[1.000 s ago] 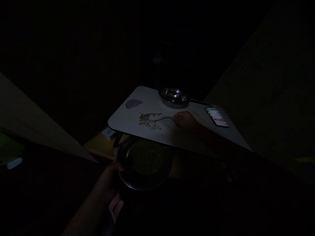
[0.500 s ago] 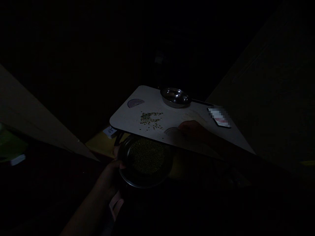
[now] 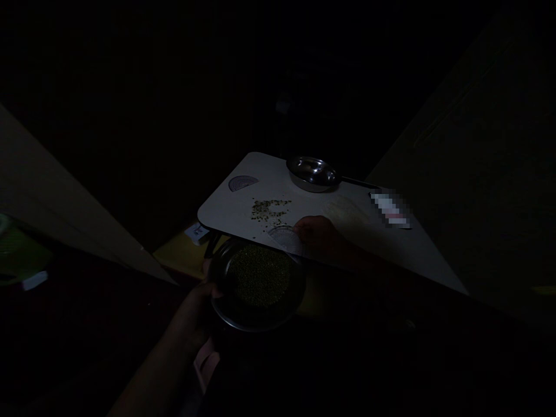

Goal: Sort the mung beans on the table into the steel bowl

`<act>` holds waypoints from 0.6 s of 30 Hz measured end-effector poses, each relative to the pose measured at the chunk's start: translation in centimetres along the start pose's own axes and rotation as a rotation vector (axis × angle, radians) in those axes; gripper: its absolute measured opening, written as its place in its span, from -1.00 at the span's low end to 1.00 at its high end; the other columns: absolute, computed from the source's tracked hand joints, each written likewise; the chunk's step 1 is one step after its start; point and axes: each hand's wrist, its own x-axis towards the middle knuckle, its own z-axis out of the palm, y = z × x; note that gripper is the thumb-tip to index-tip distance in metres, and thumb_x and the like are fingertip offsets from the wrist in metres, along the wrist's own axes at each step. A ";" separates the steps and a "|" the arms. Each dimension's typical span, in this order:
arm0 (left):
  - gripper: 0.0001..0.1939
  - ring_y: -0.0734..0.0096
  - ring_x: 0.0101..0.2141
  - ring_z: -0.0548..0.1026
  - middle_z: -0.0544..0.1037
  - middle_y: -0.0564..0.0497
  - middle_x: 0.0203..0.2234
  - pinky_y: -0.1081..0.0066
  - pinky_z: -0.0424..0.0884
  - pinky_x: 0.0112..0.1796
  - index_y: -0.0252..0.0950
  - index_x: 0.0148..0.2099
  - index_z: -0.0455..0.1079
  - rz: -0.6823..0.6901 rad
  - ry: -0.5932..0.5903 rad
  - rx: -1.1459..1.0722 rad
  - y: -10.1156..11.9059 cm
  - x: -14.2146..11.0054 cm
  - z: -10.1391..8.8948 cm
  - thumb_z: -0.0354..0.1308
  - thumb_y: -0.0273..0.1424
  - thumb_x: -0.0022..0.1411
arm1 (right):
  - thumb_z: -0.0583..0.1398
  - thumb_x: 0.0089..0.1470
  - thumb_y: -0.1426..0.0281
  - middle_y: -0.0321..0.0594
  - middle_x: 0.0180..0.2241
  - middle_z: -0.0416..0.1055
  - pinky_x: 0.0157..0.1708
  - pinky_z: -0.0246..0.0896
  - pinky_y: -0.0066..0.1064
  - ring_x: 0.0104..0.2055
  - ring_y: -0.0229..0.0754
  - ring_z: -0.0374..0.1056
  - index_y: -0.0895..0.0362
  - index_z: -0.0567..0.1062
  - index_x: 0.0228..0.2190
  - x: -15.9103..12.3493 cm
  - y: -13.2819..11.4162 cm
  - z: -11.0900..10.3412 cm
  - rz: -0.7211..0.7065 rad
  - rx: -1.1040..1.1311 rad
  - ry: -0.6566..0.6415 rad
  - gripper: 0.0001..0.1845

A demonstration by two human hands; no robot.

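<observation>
My left hand (image 3: 204,298) grips the left rim of a metal bowl (image 3: 260,329), thumb over the edge. Small green beans (image 3: 260,278), like mung beans, lie inside it. The bowl sits just below the near edge of a white tabletop (image 3: 226,217). On that tabletop, my right hand (image 3: 319,229) pinches a clear protractor (image 3: 284,236) lying close to the near edge, above the bowl. Behind it is a loose patch of scattered beans (image 3: 263,209). Deep shadow hides most of both arms.
A second protractor (image 3: 242,183) lies at the tabletop's left. An empty steel bowl (image 3: 313,174) stands at its back edge. Toward the right lies a phone-like item (image 3: 391,209) with a blurred-out face. A pale slanted panel (image 3: 65,191) rises at the left.
My right hand has slid the protractor leftward along the near edge, closer to the beans. Fewer beans show at the front of the patch. My left hand and its bowl stay nearly still.
</observation>
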 end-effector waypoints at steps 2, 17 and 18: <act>-0.83 0.43 -0.62 0.37 0.40 0.04 -0.70 0.43 0.32 -0.53 -0.31 -0.55 0.36 -0.013 0.001 0.029 0.3 -0.4 0.4 0.16 -0.63 -0.31 | 0.12 0.02 0.41 -0.23 -0.52 0.50 -0.45 0.21 -0.46 -0.44 -0.24 0.38 0.13 0.52 -0.55 0.3 0.1 0.2 0.021 -0.011 0.013 -0.79; -0.87 0.44 -0.66 0.32 0.37 0.03 -0.74 0.44 0.34 -0.57 -0.32 -0.59 0.36 -0.041 0.070 0.026 0.5 -1.1 1.5 0.09 -0.63 -0.25 | 0.10 -0.07 0.40 -0.26 -0.57 0.45 -0.46 0.20 -0.44 -0.49 -0.24 0.35 0.14 0.47 -0.59 0.8 -0.6 -0.2 0.110 0.178 -0.008 -0.82; -0.87 0.44 -0.66 0.33 0.37 0.02 -0.74 0.44 0.34 -0.57 -0.32 -0.59 0.36 -0.049 0.075 0.028 0.5 -1.1 1.5 0.09 -0.63 -0.25 | 0.10 -0.07 0.40 -0.26 -0.56 0.46 -0.45 0.20 -0.45 -0.48 -0.24 0.35 0.14 0.47 -0.59 0.8 -0.6 -0.3 0.102 0.175 -0.002 -0.82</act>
